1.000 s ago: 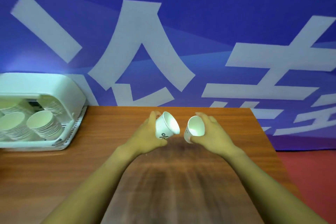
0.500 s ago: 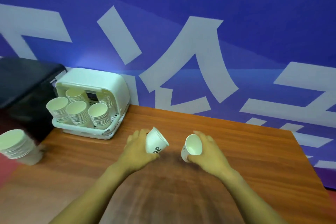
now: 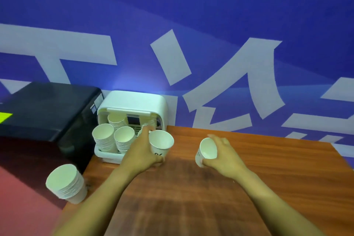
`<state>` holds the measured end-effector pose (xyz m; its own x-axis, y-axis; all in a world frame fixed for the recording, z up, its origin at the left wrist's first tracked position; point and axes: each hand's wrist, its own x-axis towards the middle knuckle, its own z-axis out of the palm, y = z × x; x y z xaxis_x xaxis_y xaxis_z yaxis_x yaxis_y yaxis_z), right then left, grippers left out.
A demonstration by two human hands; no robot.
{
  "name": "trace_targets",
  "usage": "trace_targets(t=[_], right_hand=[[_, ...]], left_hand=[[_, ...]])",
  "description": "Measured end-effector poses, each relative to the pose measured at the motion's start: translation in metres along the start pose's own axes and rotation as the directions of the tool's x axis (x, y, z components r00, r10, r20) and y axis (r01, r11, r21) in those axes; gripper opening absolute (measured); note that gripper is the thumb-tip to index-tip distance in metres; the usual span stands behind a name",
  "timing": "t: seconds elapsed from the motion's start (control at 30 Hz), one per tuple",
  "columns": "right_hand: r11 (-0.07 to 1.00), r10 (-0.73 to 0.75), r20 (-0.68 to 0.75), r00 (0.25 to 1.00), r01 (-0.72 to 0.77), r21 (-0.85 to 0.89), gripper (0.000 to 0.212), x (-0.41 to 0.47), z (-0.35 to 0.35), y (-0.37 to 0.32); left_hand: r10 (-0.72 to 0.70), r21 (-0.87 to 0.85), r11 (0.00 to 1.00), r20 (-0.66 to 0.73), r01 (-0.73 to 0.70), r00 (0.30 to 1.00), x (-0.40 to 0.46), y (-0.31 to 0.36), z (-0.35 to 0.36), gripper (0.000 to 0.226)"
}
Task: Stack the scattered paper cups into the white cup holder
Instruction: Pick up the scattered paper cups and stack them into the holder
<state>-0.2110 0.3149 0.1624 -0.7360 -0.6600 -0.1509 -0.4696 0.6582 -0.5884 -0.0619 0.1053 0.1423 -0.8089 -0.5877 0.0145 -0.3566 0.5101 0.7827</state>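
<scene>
My left hand (image 3: 141, 154) grips a white paper cup (image 3: 160, 143) with dark print, held nearly upright just in front of the white cup holder (image 3: 132, 101). My right hand (image 3: 223, 157) grips a second paper cup (image 3: 206, 151), tilted with its mouth toward the left, above the table's middle. The holder stands at the table's far left corner against the wall and carries several stacks of nested cups (image 3: 115, 139), leaning forward. My left fingers hide part of the rightmost stack.
The wooden table (image 3: 191, 197) ends at the right around (image 3: 341, 157). A black box (image 3: 44, 113) stands left of the holder. A separate stack of cups (image 3: 66, 184) sits at the table's front left corner. Blue wall (image 3: 210, 25) behind.
My view has swung left, bringing the holder toward the centre. My left hand has carried its cup left to the holder's front and turned it upright. The right hand follows, its cup still tilted.
</scene>
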Motion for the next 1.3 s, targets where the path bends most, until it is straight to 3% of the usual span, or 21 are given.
trace_targets(t=[0.17,0.53,0.77,0.97,1.13,1.3], right_hand=[[1.0,0.018,-0.019,1.0,-0.018,-0.004,0.088,0.018,0.049,-0.056],[0.997,0.077,-0.022,0.997,-0.076,0.016,0.085,0.035,0.061,-0.067],[0.995,0.09,-0.039,0.995,-0.088,0.05,0.086,0.052,0.053,-0.061],[0.994,0.109,-0.043,0.993,-0.108,0.025,0.086,0.055,0.051,-0.057],[0.994,0.103,-0.046,0.994,-0.101,0.043,0.091,0.06,0.059,-0.07],[0.996,-0.047,-0.126,0.991,0.057,0.073,0.081,0.087,0.071,-0.122]], left_hand=[[0.049,-0.027,0.998,0.024,-0.048,0.999,0.027,-0.047,-0.053,0.092],[0.007,-0.157,0.988,-0.023,-0.01,1.0,0.054,-0.065,-0.061,0.074],[0.018,-0.007,1.0,-0.064,-0.018,0.998,0.071,-0.066,-0.045,0.071],[-0.118,0.364,0.928,0.084,0.08,0.989,0.075,-0.077,-0.035,0.091],[-0.08,0.356,0.934,0.122,0.031,0.989,0.065,-0.086,-0.044,0.098],[-0.052,0.354,0.935,0.099,0.014,0.994,0.055,-0.094,-0.068,0.087]])
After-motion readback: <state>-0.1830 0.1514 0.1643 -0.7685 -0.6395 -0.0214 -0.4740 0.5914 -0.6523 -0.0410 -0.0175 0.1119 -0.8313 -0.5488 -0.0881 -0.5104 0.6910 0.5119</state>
